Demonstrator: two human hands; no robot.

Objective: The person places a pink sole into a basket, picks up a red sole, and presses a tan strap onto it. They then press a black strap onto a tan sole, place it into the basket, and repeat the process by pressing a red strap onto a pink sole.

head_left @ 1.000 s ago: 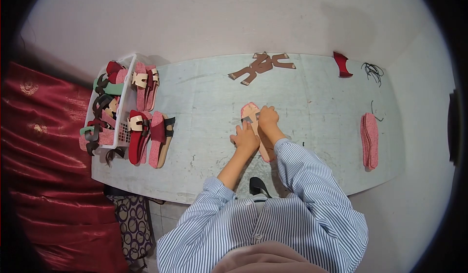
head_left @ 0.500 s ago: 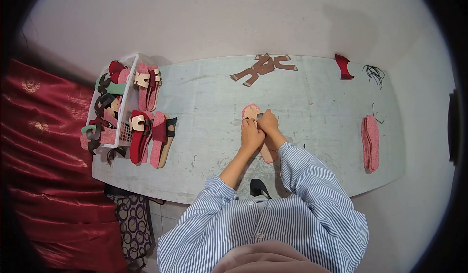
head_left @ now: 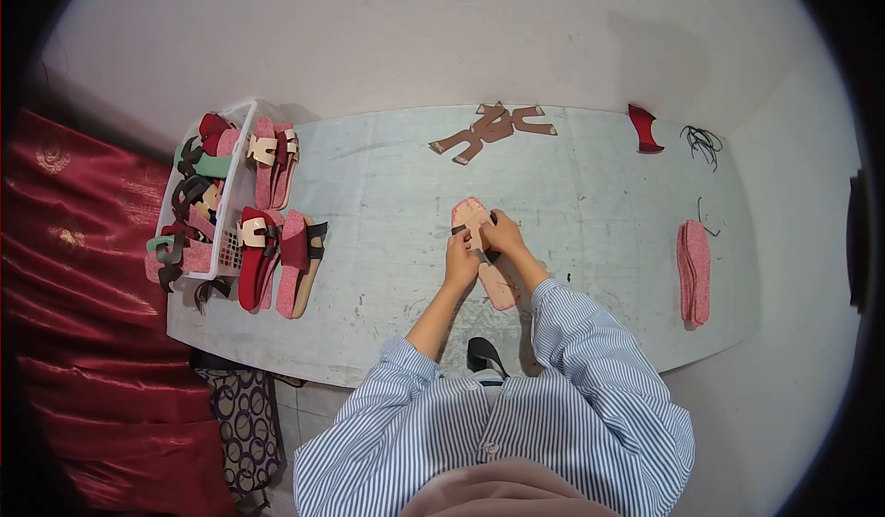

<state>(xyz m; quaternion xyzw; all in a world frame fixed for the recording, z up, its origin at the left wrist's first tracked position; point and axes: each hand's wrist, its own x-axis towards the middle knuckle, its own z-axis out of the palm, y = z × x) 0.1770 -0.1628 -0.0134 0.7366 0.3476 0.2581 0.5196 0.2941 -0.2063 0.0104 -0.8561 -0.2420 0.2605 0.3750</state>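
A tan sandal sole [head_left: 498, 288] with a pink edge lies slanted on the table in front of me. Dark strap pieces [head_left: 490, 257] show at both its sides, between and beside my fingers. My left hand [head_left: 462, 257] is closed at the sole's left edge, with fingertips over the strap on top. From the right, my right hand [head_left: 502, 235] pinches the dark strap at the other edge. The fingers partly cover the middle of the sole. Near the table's front edge, by my shirt, is a dark sandal strap [head_left: 486, 356].
At left stand a white basket [head_left: 241, 162] of sandal parts and several finished-looking sandals [head_left: 293, 263]. Brown strap cut-outs [head_left: 493, 130] lie at the back. To the right are pink soles [head_left: 694, 273], a red piece [head_left: 644, 130] and black cords [head_left: 703, 146].
My hands have moved slightly apart on the sole, showing more of its surface and the dark strap between them. The whole view has shifted slightly.
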